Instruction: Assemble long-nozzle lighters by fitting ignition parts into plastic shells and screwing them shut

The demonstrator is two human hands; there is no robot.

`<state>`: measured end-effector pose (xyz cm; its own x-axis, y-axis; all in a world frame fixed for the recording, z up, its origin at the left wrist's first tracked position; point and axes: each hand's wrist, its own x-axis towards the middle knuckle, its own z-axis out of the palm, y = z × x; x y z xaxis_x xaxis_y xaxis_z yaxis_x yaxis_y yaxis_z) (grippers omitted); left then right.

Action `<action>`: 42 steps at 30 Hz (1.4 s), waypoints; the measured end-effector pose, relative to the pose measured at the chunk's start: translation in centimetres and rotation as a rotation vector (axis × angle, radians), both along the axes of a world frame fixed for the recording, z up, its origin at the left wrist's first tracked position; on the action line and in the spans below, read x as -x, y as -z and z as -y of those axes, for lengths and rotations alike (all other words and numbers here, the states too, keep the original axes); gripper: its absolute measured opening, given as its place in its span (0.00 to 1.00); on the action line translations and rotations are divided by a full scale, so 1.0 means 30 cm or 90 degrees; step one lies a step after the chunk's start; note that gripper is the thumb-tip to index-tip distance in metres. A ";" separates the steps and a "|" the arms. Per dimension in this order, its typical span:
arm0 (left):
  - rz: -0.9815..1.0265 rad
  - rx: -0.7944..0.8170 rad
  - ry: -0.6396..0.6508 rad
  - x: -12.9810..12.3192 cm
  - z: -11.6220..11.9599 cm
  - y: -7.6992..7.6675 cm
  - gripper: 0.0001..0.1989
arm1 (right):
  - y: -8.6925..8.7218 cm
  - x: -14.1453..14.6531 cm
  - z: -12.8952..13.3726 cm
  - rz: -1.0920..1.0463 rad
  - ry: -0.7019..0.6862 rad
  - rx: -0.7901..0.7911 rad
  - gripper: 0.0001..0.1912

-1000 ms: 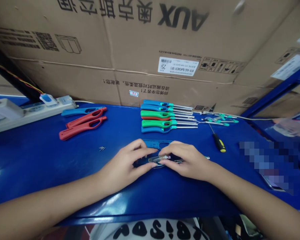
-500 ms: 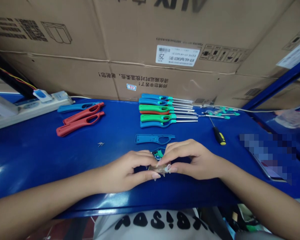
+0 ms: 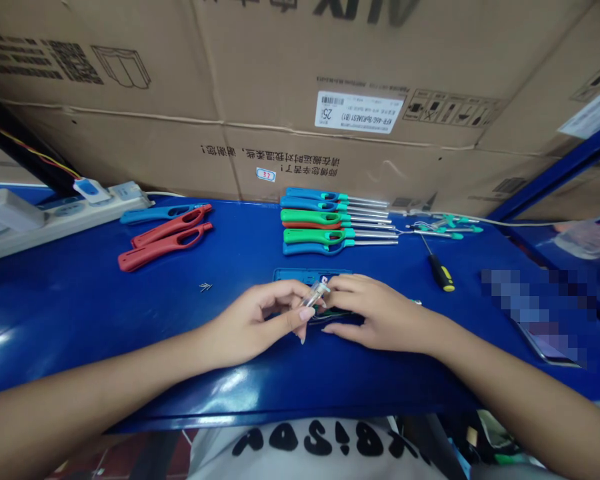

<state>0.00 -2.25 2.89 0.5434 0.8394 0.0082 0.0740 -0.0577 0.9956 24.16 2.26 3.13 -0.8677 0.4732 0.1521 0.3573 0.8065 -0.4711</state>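
My left hand (image 3: 270,317) pinches a small clear fuel tank (image 3: 314,295) between thumb and fingers. The tank is tilted, its pale valve end pointing up and right. My right hand (image 3: 375,310) is closed over a lighter shell with green parts and thin wires (image 3: 337,312), lying low on the table. Most of that piece is hidden under the fingers, and its far tip shows past the knuckles. Just behind both hands lies a blue lighter shell half (image 3: 300,274), partly covered by the right fingers.
Several assembled lighters (image 3: 313,237) lie stacked at the back. Red and blue shell halves (image 3: 167,247) are at left, near a power strip (image 3: 75,217) and small screws (image 3: 206,287). A screwdriver (image 3: 440,272), green-tipped metal tubes (image 3: 447,230) and a phone (image 3: 545,333) lie right. A cardboard box (image 3: 260,127) stands behind.
The fuel tank has been raised and tilted upward in my left hand. My right hand has let go of the tank and moved right, over the shell with the green parts.
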 end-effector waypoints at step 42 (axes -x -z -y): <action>-0.186 0.014 -0.098 0.001 -0.038 0.004 0.17 | 0.070 0.013 -0.044 -0.240 0.224 0.527 0.15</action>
<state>-0.02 -1.10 2.75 0.3867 0.9101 -0.1486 0.3627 -0.0019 0.9319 23.77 3.57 1.04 -0.6189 0.7781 -0.1074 0.2245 0.0442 -0.9735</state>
